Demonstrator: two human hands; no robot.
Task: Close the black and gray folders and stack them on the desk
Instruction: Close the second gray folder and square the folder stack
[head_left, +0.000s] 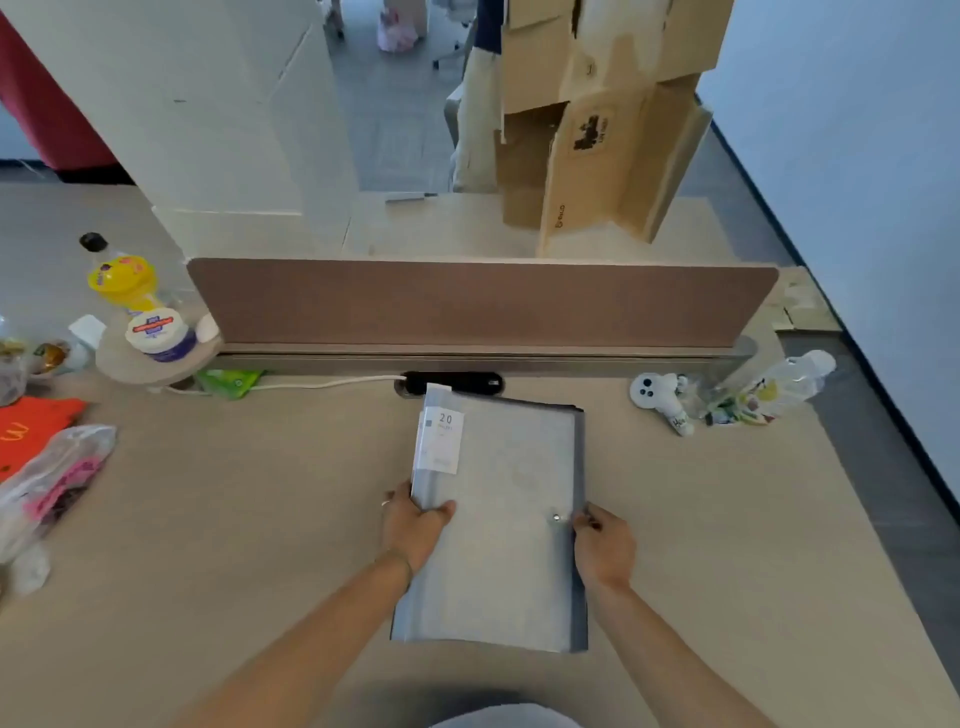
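— Left hand first: where does it sit on the closed, pale gray plastic folder?

— It clamps the folder's left long edge, thumb lying on the cover and fingers tucked beneath, just nearer the person than the white paper label printed "20".

— And the right hand?

— It pinches the opposite long edge, fingertips pressed together right beside the small silver snap button. So the folder lies between the two hands, touching both.

— Where is the folder itself?

— On the beige wooden desk, its far end nearly at the black oval cable port. A darker strip shows along the folder's right side and far right corner; whether that is a second folder underneath, I cannot tell.

— Anything near the cable port?

— A white cord runs left from it, and the brown felt divider panel stands just behind it.
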